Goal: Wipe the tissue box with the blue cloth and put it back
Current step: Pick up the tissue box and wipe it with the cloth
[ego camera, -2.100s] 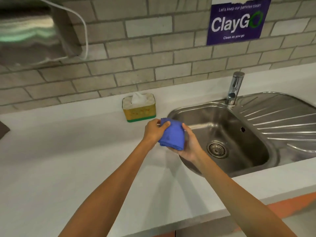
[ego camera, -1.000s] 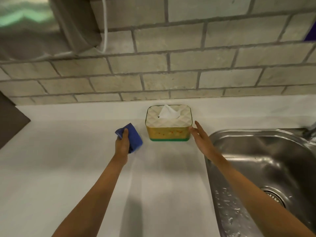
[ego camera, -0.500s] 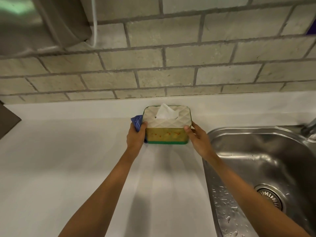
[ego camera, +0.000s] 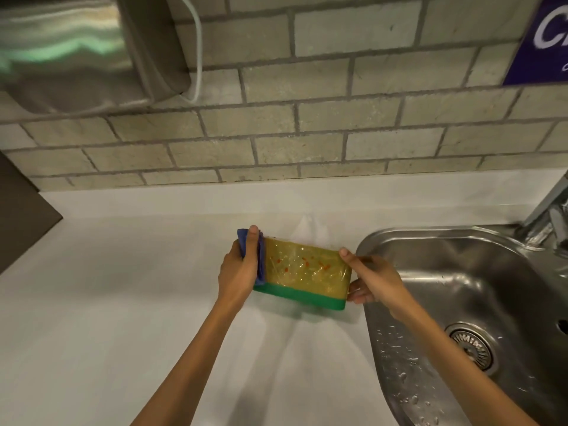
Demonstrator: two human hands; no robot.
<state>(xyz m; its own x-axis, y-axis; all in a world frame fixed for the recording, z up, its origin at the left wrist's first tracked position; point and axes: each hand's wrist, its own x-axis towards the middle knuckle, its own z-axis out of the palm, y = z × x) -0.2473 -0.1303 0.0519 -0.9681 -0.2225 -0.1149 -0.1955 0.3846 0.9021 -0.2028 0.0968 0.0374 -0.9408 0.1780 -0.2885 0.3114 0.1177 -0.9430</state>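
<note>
So the tissue box (ego camera: 302, 273) sits right between both hands, lifted off the white table (ego camera: 123, 302) just beside the sink (ego camera: 461, 272), its long axis running left-right and tipped so its side faces the camera. Left hand (ego camera: 238, 273) presses the blue cloth (ego camera: 259, 259) against the left end, right hand (ego camera: 370, 279) clamps the right end. Count: one box, one cloth, two hands. I'd say the left one does the wiping.
</note>
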